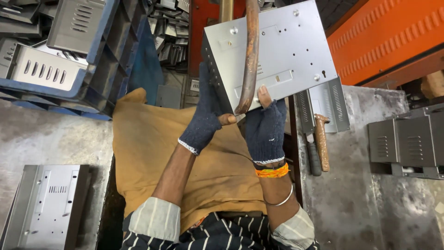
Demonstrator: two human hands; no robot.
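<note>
Left hand (205,121) gripping left edge of grey metal panel (282,51), upper centre; right hand (267,127) clasping lower edge, behind rusty curved rod (251,55).

Around you, the stained grey concrete floor (370,208) spreads out from the orange metal machine housing (393,37). Left of that housing stands a blue plastic crate (106,69) of vented grey panels; below it, a tan cloth (148,148) lies spread.
</note>
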